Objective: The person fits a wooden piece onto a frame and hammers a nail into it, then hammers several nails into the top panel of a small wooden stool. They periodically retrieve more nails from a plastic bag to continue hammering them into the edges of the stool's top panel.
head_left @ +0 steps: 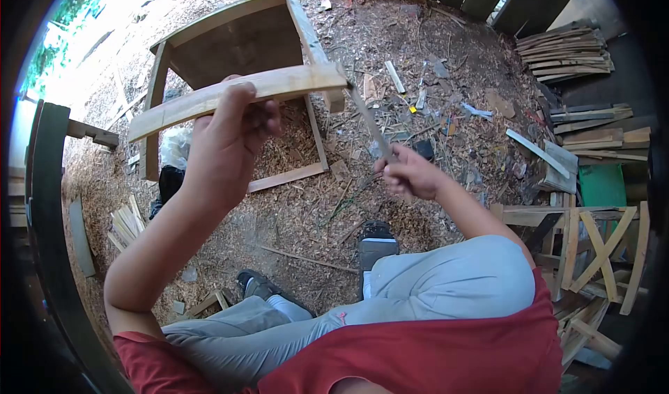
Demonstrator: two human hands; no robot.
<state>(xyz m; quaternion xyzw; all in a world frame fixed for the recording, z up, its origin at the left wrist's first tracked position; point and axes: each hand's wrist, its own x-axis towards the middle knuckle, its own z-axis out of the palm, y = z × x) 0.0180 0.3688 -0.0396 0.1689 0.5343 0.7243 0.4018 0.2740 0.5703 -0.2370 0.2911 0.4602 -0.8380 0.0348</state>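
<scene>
Closest in, the person sat low in a red shirt (418, 352) and grey trousers (453, 282), knees bent. Two shoes showed, one dark shoe (259, 284) and one grey shoe (376, 244), both planted in the wood shavings (293, 213), probably to brace the body.

Up came the hands, two of them, both busy. The left hand (226, 140) was clenched around one curved wooden slat (293, 84), fingers wrapped near its middle. The slat was lifted clear of the lap and roughly level, and that seemingly left its right end free to be reached. The right hand (411, 174) was closed on the lower end of one thin straight tool (368, 122), a blade or a file, too blurred to tell which. Its tip met the slat's right end, and the tool slanted up to it at an angle.

Beyond the slat, one open wooden frame (306, 25) lay on the ground, with shavings all around it. Off to the right stood cross-braced wooden frames (599, 248) and a green box (603, 185). Furthest out, two stacks of slats were piled flat, one upper stack (564, 52) and one lower stack (592, 119), kept well apart from the hands.
</scene>
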